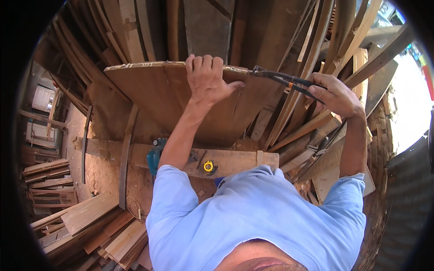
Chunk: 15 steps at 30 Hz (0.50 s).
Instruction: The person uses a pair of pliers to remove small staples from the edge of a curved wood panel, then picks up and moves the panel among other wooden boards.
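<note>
Brown wood fills the view, and my fingers [204,61] are hooked over the top edge of a wide board [153,90] that stands on edge before me. The left hand [207,80] is closed on that edge, four fingers curled over the far side, thumb pressed against the near face. The right hand [335,94] is wrapped tight round the two handles of a pair of pincers [282,79]. The tool's head sits at the board's top edge, just beside the left thumb; whether it has bitten on a nail I cannot tell.

Judgement: the step in hand is gripping something at the board's rim with the pincers while the left hand steadies the board. The next move would call for a firm squeeze and a levering pull, with the left thumb kept away from the tool's head.

Pose: both arms reach up and forward, the left nearly straight, the right bent at the elbow and coming in from the side.

Beyond: a bench plank [226,160] lies below the board, carrying a yellow tape measure [208,166] and a teal power tool [154,156]. Stacked timber [86,221] lies to the left, leaning planks [316,40] to the right.
</note>
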Each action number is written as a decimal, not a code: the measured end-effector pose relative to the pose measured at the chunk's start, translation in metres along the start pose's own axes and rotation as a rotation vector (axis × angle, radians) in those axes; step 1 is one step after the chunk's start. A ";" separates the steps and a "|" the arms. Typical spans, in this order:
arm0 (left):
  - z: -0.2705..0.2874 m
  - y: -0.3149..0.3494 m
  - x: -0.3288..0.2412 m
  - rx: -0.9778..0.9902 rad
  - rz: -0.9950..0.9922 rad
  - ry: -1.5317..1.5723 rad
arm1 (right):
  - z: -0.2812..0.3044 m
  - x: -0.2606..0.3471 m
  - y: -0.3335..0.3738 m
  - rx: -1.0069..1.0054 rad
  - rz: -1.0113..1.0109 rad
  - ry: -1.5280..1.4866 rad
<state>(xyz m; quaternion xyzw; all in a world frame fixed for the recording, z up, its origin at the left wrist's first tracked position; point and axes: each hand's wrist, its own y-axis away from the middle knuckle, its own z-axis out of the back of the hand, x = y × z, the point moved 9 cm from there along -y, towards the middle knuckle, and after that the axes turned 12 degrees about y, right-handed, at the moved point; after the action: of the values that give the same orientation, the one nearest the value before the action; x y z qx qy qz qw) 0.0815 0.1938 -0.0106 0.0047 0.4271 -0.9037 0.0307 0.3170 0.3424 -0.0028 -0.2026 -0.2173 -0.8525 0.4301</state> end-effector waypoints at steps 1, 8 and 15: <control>-0.003 -0.001 -0.001 0.009 0.004 0.006 | 0.000 0.000 0.000 -0.004 0.010 0.001; -0.025 -0.004 0.010 0.225 -0.034 0.080 | 0.012 -0.021 0.005 -0.055 0.102 -0.119; -0.004 -0.016 0.125 0.796 0.246 -0.043 | 0.013 -0.034 -0.002 -0.305 0.144 -0.327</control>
<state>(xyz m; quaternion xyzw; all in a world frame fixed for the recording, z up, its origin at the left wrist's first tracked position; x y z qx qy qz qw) -0.0438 0.2009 -0.0054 0.0483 0.0400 -0.9877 0.1430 0.3364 0.3721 -0.0110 -0.4155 -0.1377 -0.7985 0.4133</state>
